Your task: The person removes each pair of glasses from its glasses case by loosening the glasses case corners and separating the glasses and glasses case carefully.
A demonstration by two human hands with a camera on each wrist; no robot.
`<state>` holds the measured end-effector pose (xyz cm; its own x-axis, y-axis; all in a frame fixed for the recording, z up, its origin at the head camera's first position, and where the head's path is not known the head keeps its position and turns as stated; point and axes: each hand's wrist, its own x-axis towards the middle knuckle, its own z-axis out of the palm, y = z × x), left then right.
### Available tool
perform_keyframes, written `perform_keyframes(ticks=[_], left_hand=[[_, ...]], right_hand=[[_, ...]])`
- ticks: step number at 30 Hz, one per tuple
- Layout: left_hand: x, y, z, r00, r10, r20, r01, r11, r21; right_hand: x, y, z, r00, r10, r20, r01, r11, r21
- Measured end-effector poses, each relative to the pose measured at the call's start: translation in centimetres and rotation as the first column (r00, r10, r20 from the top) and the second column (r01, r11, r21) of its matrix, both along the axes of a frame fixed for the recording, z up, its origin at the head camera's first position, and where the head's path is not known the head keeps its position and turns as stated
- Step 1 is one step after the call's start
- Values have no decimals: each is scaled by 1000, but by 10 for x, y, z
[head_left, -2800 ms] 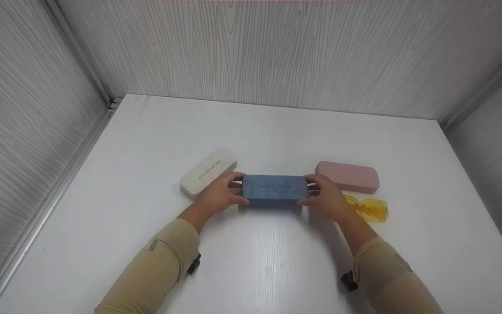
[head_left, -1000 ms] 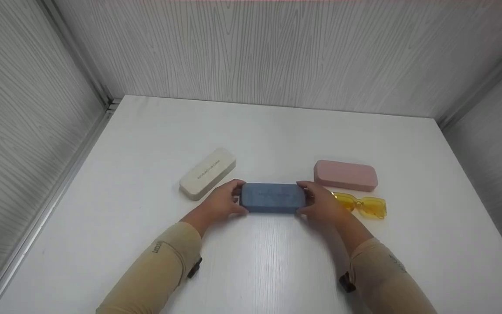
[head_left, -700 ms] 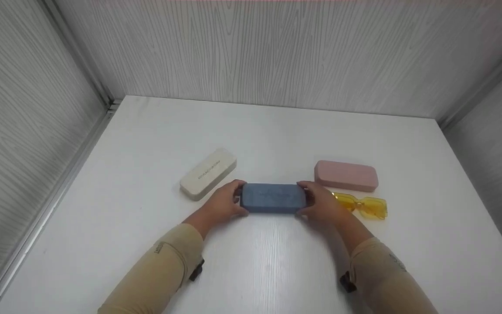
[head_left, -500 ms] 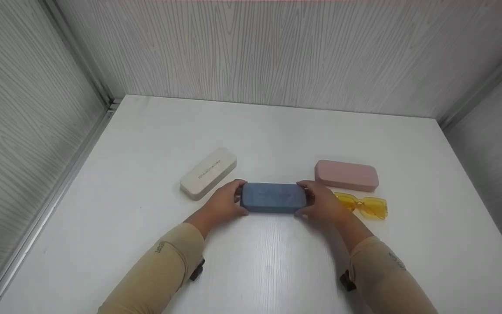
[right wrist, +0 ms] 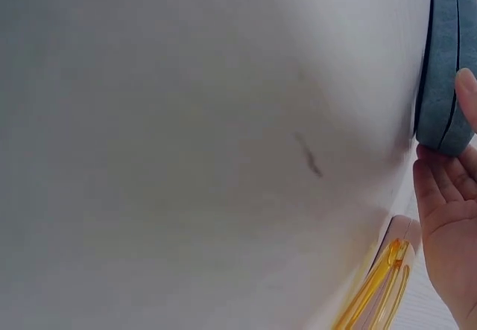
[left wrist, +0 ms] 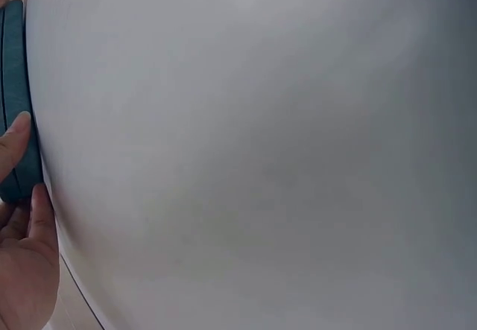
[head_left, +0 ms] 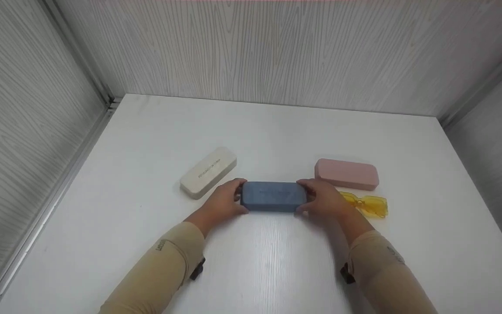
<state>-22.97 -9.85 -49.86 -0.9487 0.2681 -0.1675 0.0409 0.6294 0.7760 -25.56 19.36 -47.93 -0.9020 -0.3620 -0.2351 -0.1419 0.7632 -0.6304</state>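
Observation:
A blue glasses case (head_left: 273, 195), its lid down, lies lengthwise across the middle of the white table. My left hand (head_left: 222, 203) grips its left end, thumb on the near side and fingers around the far corner. The other end is held the same way by my right hand (head_left: 326, 199). In the left wrist view the case (left wrist: 15, 69) shows a seam along its side, with the thumb pressed near it. The right wrist view has the case (right wrist: 440, 54) at the upper right, low against the table. Yellow sunglasses (head_left: 373, 206) lie just right of my right hand, partly covered by it.
An off-white glasses case (head_left: 207, 172) with printed letters lies at a slant beyond my left hand. Behind the sunglasses sits a pink glasses case (head_left: 347, 174). Wood-grain panels (head_left: 251, 52) wall the white table (head_left: 273, 131) at the back and both sides.
Since the oldest frame, both hands have brought the blue glasses case a little nearer to me. Over the last second hands and case have stayed almost still.

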Motion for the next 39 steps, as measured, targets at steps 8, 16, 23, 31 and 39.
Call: perform_keyframes(ticks=[8, 16, 23, 31, 39], left_hand=[[0, 0, 3, 1000, 11, 13, -10, 999, -46], [0, 0, 4, 1000, 2, -2, -2, 997, -71], [-1, 0, 5, 1000, -2, -18, 0, 996, -89], [-2, 0, 5, 999, -7, -38, 4, 997, -74], [-3, 0, 2, 999, -20, -41, 18, 998, -60]], right_hand=[[-5, 2, 5, 996, -16, 84, 19, 1000, -25], [-10, 5, 11, 987, -25, 157, 27, 1000, -9], [-13, 8, 8, 978, -46, 204, 55, 998, -37], [-14, 9, 12, 955, -58, 291, 119, 974, -195], [-12, 7, 15, 914, -111, 391, 220, 944, -247]])
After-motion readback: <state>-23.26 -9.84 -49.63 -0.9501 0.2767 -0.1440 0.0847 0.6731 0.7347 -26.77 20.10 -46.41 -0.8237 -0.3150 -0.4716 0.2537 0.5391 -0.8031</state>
